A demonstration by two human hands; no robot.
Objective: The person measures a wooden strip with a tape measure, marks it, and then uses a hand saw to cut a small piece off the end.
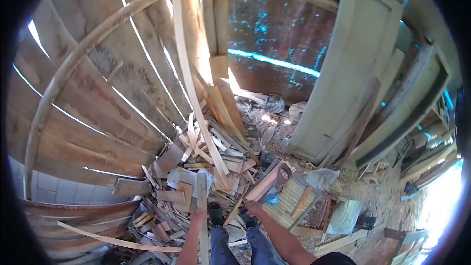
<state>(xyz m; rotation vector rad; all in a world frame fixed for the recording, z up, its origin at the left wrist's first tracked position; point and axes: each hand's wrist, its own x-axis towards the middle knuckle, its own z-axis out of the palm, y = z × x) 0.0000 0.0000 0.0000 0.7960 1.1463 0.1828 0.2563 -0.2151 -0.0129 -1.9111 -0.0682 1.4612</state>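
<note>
Pale narrow wooden plank (pixel 201 189) stands upright against the scrap wood pile (pixel 216 167), and the left hand (pixel 198 215) has its grip closed around it. The right hand (pixel 253 209) is beside the slatted wooden frame (pixel 289 201); whether its grip is closed I cannot tell.

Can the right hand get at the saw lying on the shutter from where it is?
Probably yes. The right hand is close beside the saw, which lies uncovered on top of the shutter; nothing stands between them. The left hand grips a plank.
</note>
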